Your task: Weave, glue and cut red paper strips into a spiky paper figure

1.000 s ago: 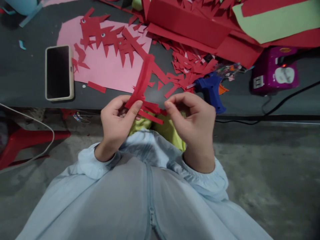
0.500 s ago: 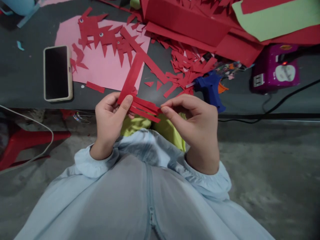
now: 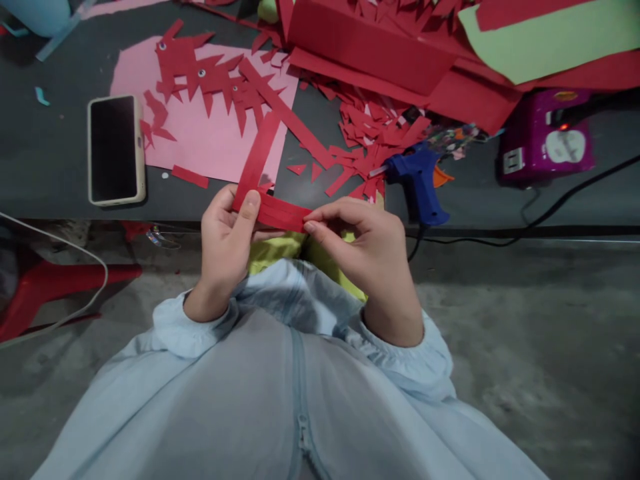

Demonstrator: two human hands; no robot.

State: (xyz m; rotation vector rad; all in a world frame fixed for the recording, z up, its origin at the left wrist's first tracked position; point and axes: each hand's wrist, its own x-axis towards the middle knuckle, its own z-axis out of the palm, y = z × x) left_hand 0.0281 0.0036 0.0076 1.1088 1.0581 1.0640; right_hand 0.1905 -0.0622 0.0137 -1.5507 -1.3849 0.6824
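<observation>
Between my hands is a red paper piece (image 3: 283, 212) cut into strips at its right end, the strips now lying close together. My left hand (image 3: 227, 230) is closed on its left end, thumb on top, where a longer red strip (image 3: 259, 157) slants up and away. With thumb and forefinger, my right hand (image 3: 363, 243) pinches the right ends of the strips. Beyond them, red paper fish shapes (image 3: 200, 70) with stick-on eyes lie on a pink sheet (image 3: 195, 147). A blue glue gun (image 3: 420, 180) rests on the table to the right of my right hand.
A phone (image 3: 115, 150) lies at the left. Red paper scraps (image 3: 370, 127) are heaped before a red paper box (image 3: 370, 43). At the right stands a purple power box (image 3: 547, 143) with a black cable. A red stool (image 3: 60, 283) is below the table's edge.
The fanned strips have come together into one flat band. My right hand has moved left, closer to my left hand, which has shifted slightly right.
</observation>
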